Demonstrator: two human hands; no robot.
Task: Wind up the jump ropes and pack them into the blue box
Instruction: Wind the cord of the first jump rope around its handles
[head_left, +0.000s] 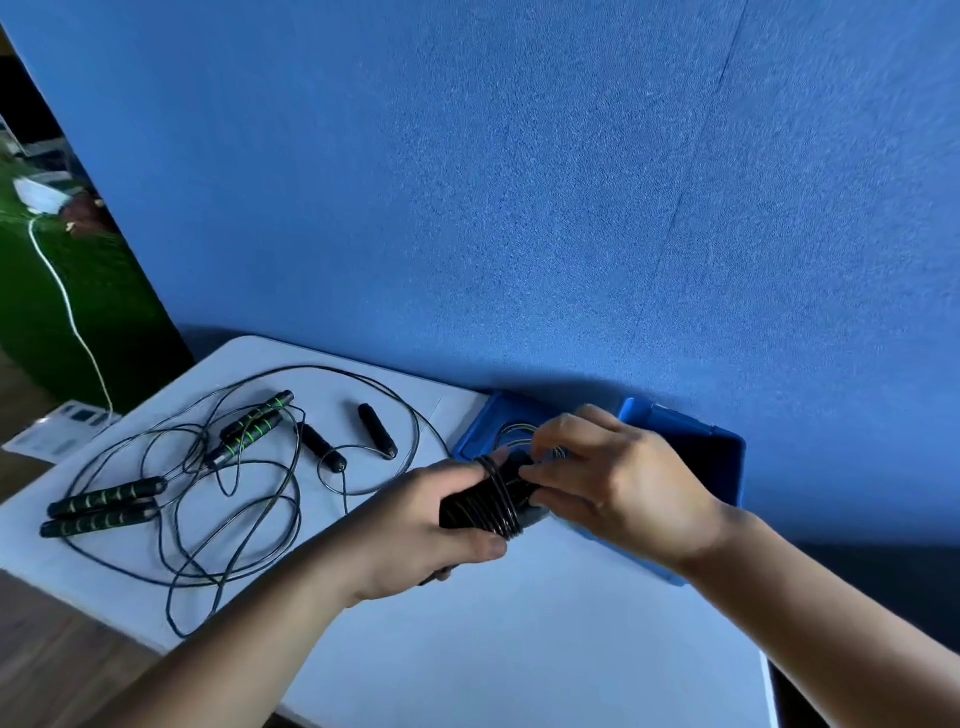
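Note:
My left hand (415, 525) grips a black jump rope bundle (485, 506), its thin cord wound in several turns round the handles. My right hand (608, 473) pinches the cord at the bundle's far end, just in front of the blue box (727, 452). The box stands against the blue wall, and a coiled rope (517, 434) shows inside it at its left end. Loose on the white table (519, 649) to the left lie a rope with plain black handles (376, 431) and two ropes with black-and-green handles (254, 421) (104, 506), their cords tangled together.
A blue felt wall (519, 208) backs the table. The table's left edge drops to a wooden floor (52, 665) with papers (57, 431) and a white cable (67, 306) over green turf.

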